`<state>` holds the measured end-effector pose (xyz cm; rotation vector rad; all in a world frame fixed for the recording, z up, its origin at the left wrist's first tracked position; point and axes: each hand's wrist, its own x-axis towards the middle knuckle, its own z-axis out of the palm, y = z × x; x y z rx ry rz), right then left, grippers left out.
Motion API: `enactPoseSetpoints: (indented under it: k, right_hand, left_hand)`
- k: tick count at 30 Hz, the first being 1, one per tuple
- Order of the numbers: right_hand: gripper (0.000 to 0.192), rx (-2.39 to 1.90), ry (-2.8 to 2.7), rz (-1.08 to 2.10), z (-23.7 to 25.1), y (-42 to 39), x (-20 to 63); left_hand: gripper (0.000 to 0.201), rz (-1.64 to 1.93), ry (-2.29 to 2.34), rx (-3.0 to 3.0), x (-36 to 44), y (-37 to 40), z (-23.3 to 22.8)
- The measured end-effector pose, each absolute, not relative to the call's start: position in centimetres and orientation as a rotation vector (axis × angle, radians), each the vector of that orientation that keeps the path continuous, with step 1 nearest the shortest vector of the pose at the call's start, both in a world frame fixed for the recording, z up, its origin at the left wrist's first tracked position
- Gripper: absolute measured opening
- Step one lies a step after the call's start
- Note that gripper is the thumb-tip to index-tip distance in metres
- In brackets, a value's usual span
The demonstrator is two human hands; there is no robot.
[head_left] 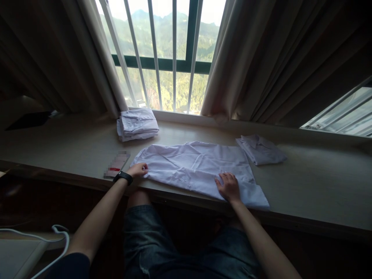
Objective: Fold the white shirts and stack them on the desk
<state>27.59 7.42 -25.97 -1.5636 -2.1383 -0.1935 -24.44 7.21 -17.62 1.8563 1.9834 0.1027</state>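
Note:
A white garment (pixel 197 161), which looks like a shirt, lies spread along the front of the ledge with its near side folded over. My left hand (pixel 138 169), with a black band on its wrist, pinches the garment's left end between thumb and fingers. Toward the other end my right hand (pixel 229 186) rests on the cloth, palm down, its fingers lying flat and the thumb apart. A sleeve-like flap of cloth reaches past my right hand to the ledge's front edge.
A stack of folded white clothes (pixel 138 124) stands by the window at back left. One folded white shirt (pixel 260 148) lies at right. A partly blurred flat item (pixel 117 164) is beside my left wrist. Curtains (pixel 250 58) flank the barred window. A white cable (pixel 62 232) hangs at lower left.

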Motion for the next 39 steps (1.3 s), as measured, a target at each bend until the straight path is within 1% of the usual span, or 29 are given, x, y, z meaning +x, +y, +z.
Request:
enactPoseSetpoints:
  k: [4, 6, 9, 12, 15, 18, 23, 29, 36, 39]
  right_hand:
    - [0.04, -1.583, -2.132, -0.189, -25.6, 7.2, 27.4]
    - [0.04, -1.589, -2.126, -0.203, -25.5, 7.1, 27.4]
    - [0.039, -1.608, -2.116, -0.221, -25.4, 7.1, 27.3]
    - [0.036, -1.608, -2.116, -0.238, -25.3, 7.1, 27.4]
    - [0.031, -1.603, -2.12, -0.253, -25.3, 7.1, 27.4]
    - [0.031, -1.634, -2.103, -0.259, -25.5, 7.2, 27.4]
    - [0.042, -1.656, -2.099, -0.297, -25.4, 7.5, 29.2]
    - [0.043, -1.697, -2.268, -0.406, -24.7, 8.0, 34.6]
    - [0.058, -1.84, -2.354, -0.513, -24.4, 9.2, 41.2]
    - [0.06, -1.926, -2.325, -0.551, -24.2, 9.5, 43.0]
  left_hand:
    - [0.018, 0.061, 2.16, 1.926, -21.5, 7.1, -17.0]
    - [0.016, 0.086, 2.177, 2.007, -19.1, 6.7, -16.7]
    - [0.026, 0.168, 2.074, 2.164, -14.7, 5.8, -17.2]
    - [0.038, 0.299, 1.923, 2.305, -10.7, 5.2, -18.8]
    - [0.043, 0.449, 1.915, 2.334, -8.6, 5.3, -20.6]
    - [0.042, 0.497, 2.062, 2.261, -8.2, 5.6, -21.8]
    - [0.045, 0.494, 2.233, 2.202, -8.2, 5.7, -22.1]
    - [0.048, 0.447, 2.297, 2.171, -8.1, 5.8, -22.2]
    - [0.053, 0.419, 2.312, 2.163, -8.3, 6.1, -22.7]
    - [0.052, 0.385, 2.312, 2.168, -8.3, 6.2, -22.5]
